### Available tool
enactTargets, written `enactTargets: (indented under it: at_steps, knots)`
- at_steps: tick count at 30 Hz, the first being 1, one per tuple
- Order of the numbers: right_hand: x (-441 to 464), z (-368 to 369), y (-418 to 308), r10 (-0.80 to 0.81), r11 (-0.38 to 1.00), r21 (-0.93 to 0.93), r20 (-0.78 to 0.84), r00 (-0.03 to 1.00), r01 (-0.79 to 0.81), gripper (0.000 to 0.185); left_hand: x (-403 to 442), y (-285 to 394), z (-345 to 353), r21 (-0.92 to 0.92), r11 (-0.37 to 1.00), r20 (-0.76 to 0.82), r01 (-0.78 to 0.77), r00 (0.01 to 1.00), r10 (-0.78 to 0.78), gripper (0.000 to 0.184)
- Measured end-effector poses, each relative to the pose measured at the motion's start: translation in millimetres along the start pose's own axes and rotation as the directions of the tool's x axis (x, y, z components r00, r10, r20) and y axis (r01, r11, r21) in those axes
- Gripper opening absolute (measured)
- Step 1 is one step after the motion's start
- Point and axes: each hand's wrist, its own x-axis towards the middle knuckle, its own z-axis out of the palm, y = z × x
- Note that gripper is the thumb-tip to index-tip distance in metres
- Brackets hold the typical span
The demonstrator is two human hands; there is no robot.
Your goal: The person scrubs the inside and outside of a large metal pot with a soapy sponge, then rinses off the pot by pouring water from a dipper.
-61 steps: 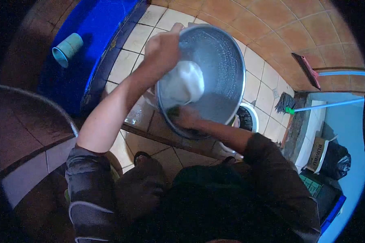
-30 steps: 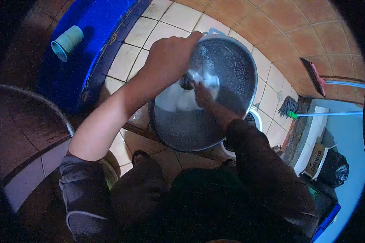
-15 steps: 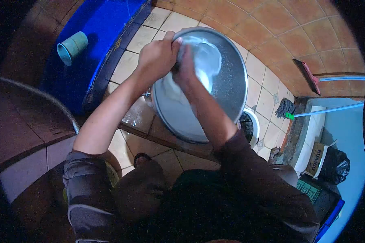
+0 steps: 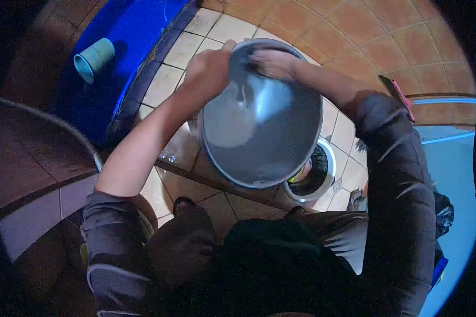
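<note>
A large round metal basin (image 4: 280, 142) is tilted in front of me, its inside facing me, with light glaring off the metal. My left hand (image 4: 209, 68) is closed around the basin's upper left rim. Inside the basin, near the top, my right hand (image 4: 275, 64) lies against the inner surface. Its fingers are smeared by motion, and a dark patch shows beside them. Whether the right hand holds anything cannot be made out.
At upper left a pale green cup (image 4: 95, 58) lies on its side on a blue surface (image 4: 127, 31). A white-rimmed bucket (image 4: 328, 177) with dark contents stands below right of the basin. A squeegee (image 4: 399, 98) leans at right. A grey hose (image 4: 63, 126) runs along the left.
My right hand has moved right along the inside top of the basin, away from my left hand, with the elbow swinging outward. White foam or water inside has thinned. The left hand keeps its place.
</note>
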Motion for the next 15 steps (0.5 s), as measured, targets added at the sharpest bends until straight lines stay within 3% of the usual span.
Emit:
enactTargets:
  at_steps: [1, 3, 5, 6, 7, 8, 10, 11, 12, 13, 14, 15]
  knots:
    - [23, 7, 12, -0.115, 0.993, -0.041, -0.05, 0.992, 0.113, 0.034, 7, -3, 3, 0.035, 0.999, -0.032, -0.033, 0.999, 0.034, 0.035]
    - [20, -6, 8, -0.156, 0.988, -0.059, -0.331, 0.931, 0.145, 0.034, 8, -10, 1, 0.07, 0.997, -0.051, -0.04, 0.998, 0.043, 0.039]
    - [13, -25, -1, -0.194, 0.98, -0.084, -0.579, 0.792, 0.179, 0.034, 1, -26, -8, 0.066, 0.998, -0.031, 0.013, 0.999, -0.011, 0.046]
    - [-13, -46, -20, -0.098, 0.794, -0.607, -0.157, 0.983, -0.018, 0.035, -2, -34, -12, 0.093, 0.994, -0.014, 0.058, 0.998, -0.057, 0.047]
    - [-34, -48, -40, 0.153, 0.911, -0.388, 0.001, 0.988, -0.141, 0.045, -6, -42, -15, 0.121, 0.987, 0.001, 0.106, 0.994, -0.106, 0.048]
    - [-52, -50, -62, 0.345, 0.934, -0.172, 0.215, 0.914, -0.312, 0.059, -10, -48, -18, 0.15, 0.977, 0.015, 0.153, 0.987, -0.157, 0.049]
    - [-78, -57, -125, 0.456, 0.881, -0.108, 0.451, 0.767, -0.46, 0.071, -18, -57, -20, 0.122, 0.97, 0.003, 0.212, 0.977, -0.214, 0.05]
    - [-81, -53, -151, 0.418, 0.845, 0.049, 0.562, 0.714, -0.533, 0.075, -20, -59, -20, 0.11, 0.966, -0.001, 0.234, 0.972, -0.235, 0.051]
    - [-81, -24, -183, 0.5, 0.712, 0.23, 0.496, 0.71, -0.663, 0.071, -24, -63, -17, 0.09, 0.964, -0.033, 0.25, 0.968, -0.248, 0.05]
    - [-68, -1, -207, 0.387, 0.566, 0.501, 0.539, 0.748, -0.654, 0.073, -29, -68, -9, 0.071, 0.962, -0.065, 0.262, 0.964, -0.258, 0.048]
    - [-51, 5, -227, 0.274, 0.35, 0.715, 0.54, 0.796, -0.605, 0.076, -32, -72, -2, 0.051, 0.962, -0.098, 0.269, 0.96, -0.264, 0.047]
    - [-34, -14, -244, 0.232, 0.097, 0.877, 0.44, 0.867, -0.471, 0.075, -33, -76, 3, 0.046, 0.961, -0.098, 0.272, 0.959, -0.267, 0.046]
